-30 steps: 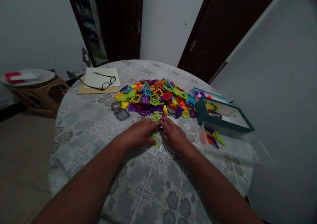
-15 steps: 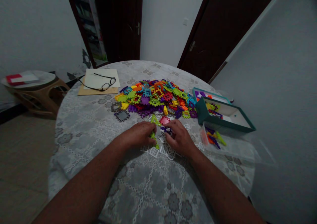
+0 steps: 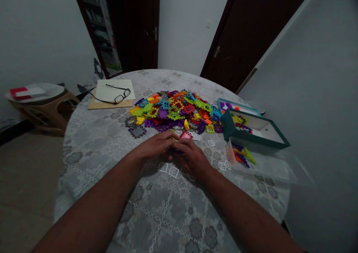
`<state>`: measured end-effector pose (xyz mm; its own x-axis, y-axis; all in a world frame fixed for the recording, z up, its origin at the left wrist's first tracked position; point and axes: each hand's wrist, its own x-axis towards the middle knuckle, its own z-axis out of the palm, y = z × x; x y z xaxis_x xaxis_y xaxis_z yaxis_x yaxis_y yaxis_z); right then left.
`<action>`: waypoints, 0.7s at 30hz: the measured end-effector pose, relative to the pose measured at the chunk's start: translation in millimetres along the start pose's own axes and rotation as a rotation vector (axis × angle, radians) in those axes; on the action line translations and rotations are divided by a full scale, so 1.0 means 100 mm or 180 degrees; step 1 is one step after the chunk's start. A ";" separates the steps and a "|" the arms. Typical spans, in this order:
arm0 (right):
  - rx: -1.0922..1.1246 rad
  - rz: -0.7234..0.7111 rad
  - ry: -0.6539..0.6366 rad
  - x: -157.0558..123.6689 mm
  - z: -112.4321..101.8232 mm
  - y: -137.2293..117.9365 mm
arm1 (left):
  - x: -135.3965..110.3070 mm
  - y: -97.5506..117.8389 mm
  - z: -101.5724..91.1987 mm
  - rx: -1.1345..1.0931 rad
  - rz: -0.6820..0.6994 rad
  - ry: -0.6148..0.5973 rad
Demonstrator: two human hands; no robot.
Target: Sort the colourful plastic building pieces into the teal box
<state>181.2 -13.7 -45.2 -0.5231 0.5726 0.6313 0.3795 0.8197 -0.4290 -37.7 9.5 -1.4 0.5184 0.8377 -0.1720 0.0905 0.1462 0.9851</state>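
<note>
My left hand point(image 3: 156, 145) and my right hand point(image 3: 193, 157) meet over the near side of the table, fingers curled and touching. Between them they grip interlocking plastic building pieces, mostly covered by my fingers; a bit of green and a purple piece point(image 3: 179, 151) peek out. Just beyond my fingertips lies a pinkish-red toothed piece point(image 3: 186, 135). White window-frame pieces point(image 3: 173, 171) are scattered under and around my hands. Farther back rises a large heap of coloured toothed pieces point(image 3: 175, 113), with a grey square piece point(image 3: 137, 131) at its near left edge.
To the right stand a green-edged box point(image 3: 258, 138) and a clear plastic bin point(image 3: 260, 171), both with some pieces inside. Black glasses point(image 3: 119, 98) rest on papers point(image 3: 112, 104) at the back left. A stool point(image 3: 41, 104) is beyond the table's left edge.
My hands have come together, the right moving left onto the left hand. The green and purple pieces, seen apart before, are now mostly hidden between my fingers.
</note>
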 end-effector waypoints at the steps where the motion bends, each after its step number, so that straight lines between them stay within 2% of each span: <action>1: 0.0031 -0.0002 0.0093 0.00 0.00 0.01 | -0.01 0.03 -0.01 -0.0077 -0.0026 -0.0050; 5: 0.0072 -0.0001 0.0216 0.00 -0.01 0.03 | -0.03 0.09 -0.03 0.0034 -0.0084 -0.0115; 9: 0.0023 0.0035 0.0136 -0.01 -0.01 0.06 | 0.02 0.01 -0.03 0.0187 0.0067 0.0113; 11: -0.0098 0.0190 0.0184 -0.02 -0.01 0.07 | 0.06 -0.03 -0.04 0.0231 0.0125 0.0463; 13: -0.0401 0.0370 0.0232 -0.03 -0.01 0.08 | 0.10 -0.05 -0.08 0.0185 0.0148 0.1049; 16: -0.1091 0.0650 0.0022 -0.03 0.01 0.10 | 0.14 -0.02 -0.13 -0.0424 0.0227 0.1861; 18: -0.1475 0.0850 -0.0254 -0.02 0.03 0.11 | 0.15 0.02 -0.14 -0.1005 0.0276 0.2066; 21: -0.1801 0.1029 -0.0613 0.00 0.08 0.10 | 0.14 0.06 -0.12 -0.1530 0.0257 0.2030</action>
<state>179.0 -5.7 -54.5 -0.4228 0.8230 0.3794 0.8532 0.5026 -0.1396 -40.2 28.9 2.1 -0.0913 0.9734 -0.2102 -0.3780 0.1614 0.9116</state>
